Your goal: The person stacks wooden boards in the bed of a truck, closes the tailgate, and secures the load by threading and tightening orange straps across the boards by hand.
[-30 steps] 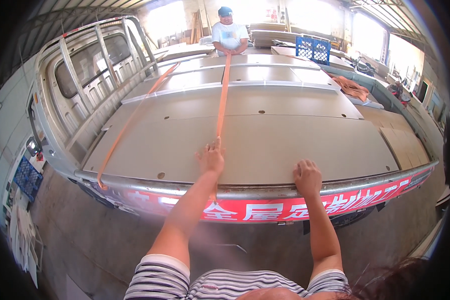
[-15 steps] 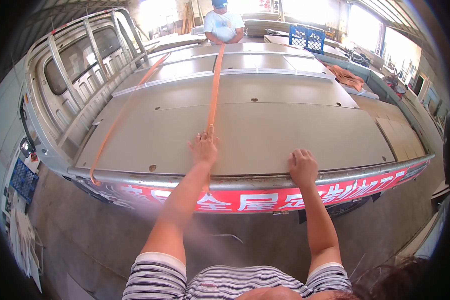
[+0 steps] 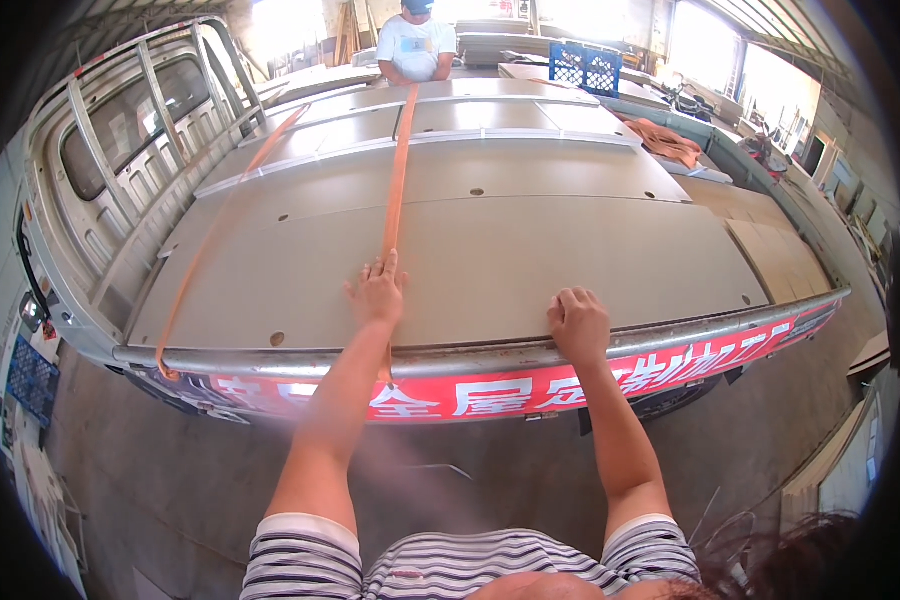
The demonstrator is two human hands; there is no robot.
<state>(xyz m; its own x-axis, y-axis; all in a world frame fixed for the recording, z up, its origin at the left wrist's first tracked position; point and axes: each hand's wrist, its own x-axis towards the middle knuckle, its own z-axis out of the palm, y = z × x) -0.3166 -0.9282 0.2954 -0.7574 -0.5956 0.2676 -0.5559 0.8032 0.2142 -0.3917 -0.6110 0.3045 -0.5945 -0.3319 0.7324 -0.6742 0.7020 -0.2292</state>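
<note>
My left hand (image 3: 378,297) lies with its fingers spread on a large beige-grey panel (image 3: 510,265), its fingertips touching an orange strap (image 3: 400,185). That strap runs from the far side across the panels and down over the near side rail. My right hand (image 3: 579,324) rests at the panel's near edge beside the metal side rail (image 3: 450,360). Its fingers are curled in, and no object shows in them. A second orange strap (image 3: 217,226) crosses the load further left, near the cab.
The panels lie on a truck bed behind its cab frame (image 3: 105,130). Across the bed stands a person (image 3: 417,45) in a white shirt and blue cap. A blue crate (image 3: 584,68), bundled orange cloth or strap (image 3: 664,142) and brown boards (image 3: 778,255) are toward the right.
The whole scene has shifted slightly left in the picture. Both hands keep the same places and poses on the load.
</note>
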